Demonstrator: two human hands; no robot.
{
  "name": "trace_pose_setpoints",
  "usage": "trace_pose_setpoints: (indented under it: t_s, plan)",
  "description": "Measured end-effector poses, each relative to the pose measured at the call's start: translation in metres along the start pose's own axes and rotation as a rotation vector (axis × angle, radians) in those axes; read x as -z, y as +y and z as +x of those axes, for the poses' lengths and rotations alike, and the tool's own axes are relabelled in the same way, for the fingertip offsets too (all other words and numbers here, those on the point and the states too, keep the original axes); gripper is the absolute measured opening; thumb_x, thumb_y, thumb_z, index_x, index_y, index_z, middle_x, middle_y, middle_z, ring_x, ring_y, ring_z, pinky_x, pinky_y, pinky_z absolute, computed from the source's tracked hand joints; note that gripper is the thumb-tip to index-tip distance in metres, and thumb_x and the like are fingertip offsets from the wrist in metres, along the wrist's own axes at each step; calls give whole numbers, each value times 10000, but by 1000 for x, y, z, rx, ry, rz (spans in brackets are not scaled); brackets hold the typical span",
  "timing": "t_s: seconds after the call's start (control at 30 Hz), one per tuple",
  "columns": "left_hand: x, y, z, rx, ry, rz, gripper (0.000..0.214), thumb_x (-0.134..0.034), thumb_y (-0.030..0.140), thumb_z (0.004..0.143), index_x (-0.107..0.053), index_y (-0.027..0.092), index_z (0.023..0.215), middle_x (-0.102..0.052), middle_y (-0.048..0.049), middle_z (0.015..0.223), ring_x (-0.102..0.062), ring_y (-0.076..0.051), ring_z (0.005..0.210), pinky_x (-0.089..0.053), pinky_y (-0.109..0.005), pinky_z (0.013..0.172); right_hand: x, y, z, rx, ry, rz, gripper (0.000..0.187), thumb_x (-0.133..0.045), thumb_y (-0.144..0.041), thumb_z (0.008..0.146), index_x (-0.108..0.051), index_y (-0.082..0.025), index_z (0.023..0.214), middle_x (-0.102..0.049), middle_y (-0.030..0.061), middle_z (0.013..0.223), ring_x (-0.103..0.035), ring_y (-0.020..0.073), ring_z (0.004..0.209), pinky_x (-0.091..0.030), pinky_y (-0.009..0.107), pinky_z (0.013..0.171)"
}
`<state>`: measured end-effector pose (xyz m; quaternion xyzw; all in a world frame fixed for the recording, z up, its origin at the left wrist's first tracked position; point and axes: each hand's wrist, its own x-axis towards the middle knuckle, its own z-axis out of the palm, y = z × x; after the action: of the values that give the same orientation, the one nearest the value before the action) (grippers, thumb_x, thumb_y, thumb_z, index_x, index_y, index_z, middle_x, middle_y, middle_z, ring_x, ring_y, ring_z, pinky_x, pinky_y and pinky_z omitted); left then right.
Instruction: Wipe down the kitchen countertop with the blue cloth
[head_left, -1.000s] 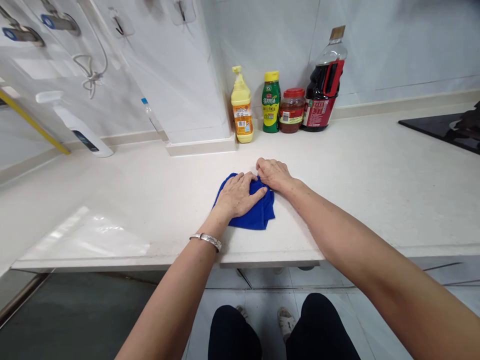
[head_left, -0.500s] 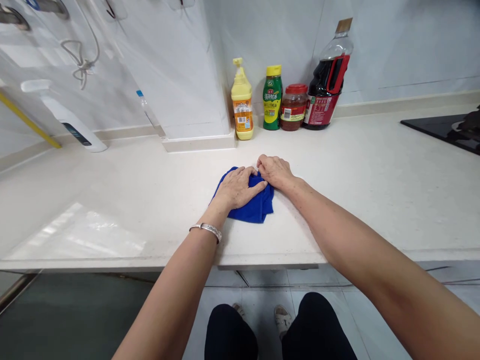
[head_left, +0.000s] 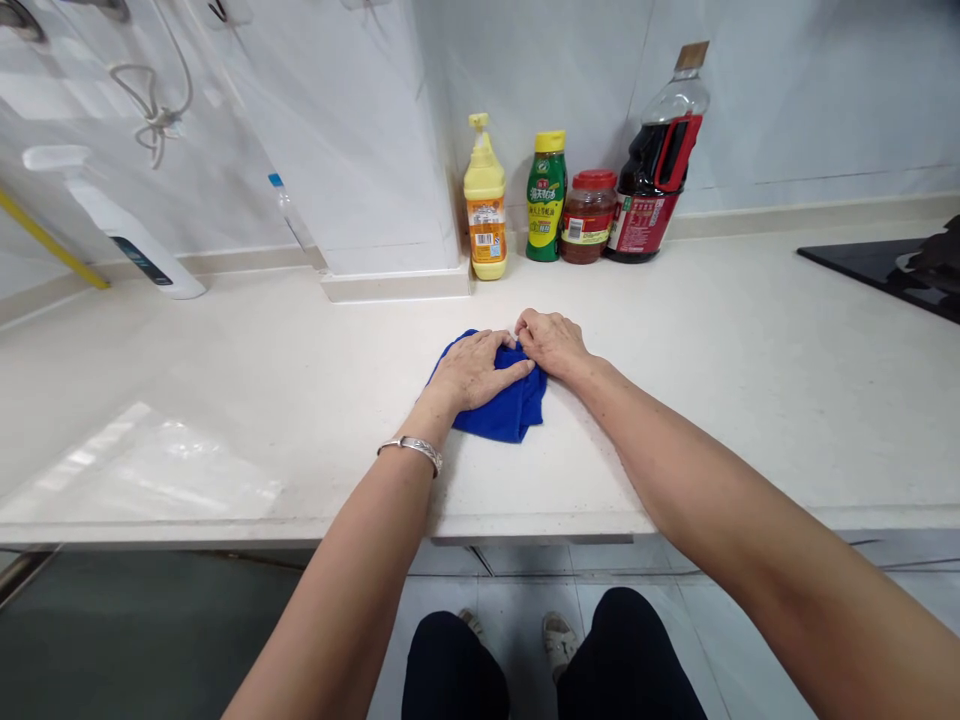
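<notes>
A blue cloth (head_left: 504,412) lies bunched on the pale countertop (head_left: 300,400). My left hand (head_left: 476,368) rests flat over it, fingers stretched out and thumb pointing right, pressing it down; a silver bangle circles that wrist. At the cloth's upper right edge, my right hand (head_left: 551,340) is closed, with curled fingers gripping the fabric. Its fingertips are partly hidden. The two hands are almost touching.
Along the wall stand a yellow pump bottle (head_left: 486,215), a green squeeze bottle (head_left: 546,205), a red-lidded jar (head_left: 589,220) and a big dark sauce bottle (head_left: 651,170). A black cooktop (head_left: 862,258) lies right, a white handheld device (head_left: 142,240) leans left.
Both hands and the cloth stay in nearly the same place on the counter. The camera view has shifted slightly.
</notes>
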<state>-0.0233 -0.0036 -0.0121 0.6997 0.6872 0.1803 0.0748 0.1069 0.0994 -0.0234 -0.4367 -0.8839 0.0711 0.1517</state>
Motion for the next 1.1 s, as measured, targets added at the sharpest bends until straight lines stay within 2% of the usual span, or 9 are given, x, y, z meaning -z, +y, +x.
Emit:
trace_pose_setpoints:
  t_s: [0.17,0.33,0.47,0.67,0.73,0.9,1.1]
  plan:
    - [1,-2,2,17,4,-35,505,-502,659,875,-589,251,1162,-653,-75,1287,-567,-284,1230,-400,-479,1127,-1,0,2,0,7,-3,324,-401,-262,999,-653,-250,1202,-720,104,1173,-660,270,1056,-464,356,866]
    - [0,-1,0,2,17,11,506,-457,669,899,-590,250,1151,-663,-77,1247,-573,-289,1201,-410,-488,1114,0,1,3,10,-8,-11,323,-408,-270,993,-650,-248,1206,-721,104,1172,-657,280,1076,-470,359,865]
    - [1,5,-6,5,22,59,496,-429,625,937,-583,232,1197,-651,-82,1284,-557,-286,1245,-377,-477,1156,3,1,2,25,-25,-14,317,-418,-270,988,-646,-244,1207,-716,104,1191,-650,282,1104,-473,364,885]
    - [0,20,-17,88,29,150,509,-378,576,987,-574,218,1291,-616,-96,1380,-482,-301,1373,-317,-485,1209,2,1,2,54,-23,-17,321,-419,-257,986,-638,-232,1220,-707,103,1217,-644,282,1126,-481,372,906]
    - [-1,24,-21,112,25,164,509,-367,566,997,-569,226,1317,-590,-86,1430,-449,-298,1414,-298,-478,1225,2,2,2,63,-25,-16,327,-413,-242,984,-634,-231,1225,-705,104,1222,-643,282,1130,-482,376,911]
    - [-3,29,-29,192,-8,184,615,-322,607,1001,-488,227,1455,-404,-92,1618,-304,-306,1522,-200,-493,1266,2,2,-1,103,-35,-3,342,-397,-233,992,-619,-220,1252,-694,112,1247,-635,280,1153,-481,385,931]
    - [-9,34,-42,209,-8,217,662,-273,626,1000,-446,237,1508,-379,-99,1633,-285,-315,1530,-191,-524,1264,5,0,-6,123,-60,-7,352,-403,-222,989,-609,-197,1274,-679,135,1274,-628,276,1174,-477,384,950]
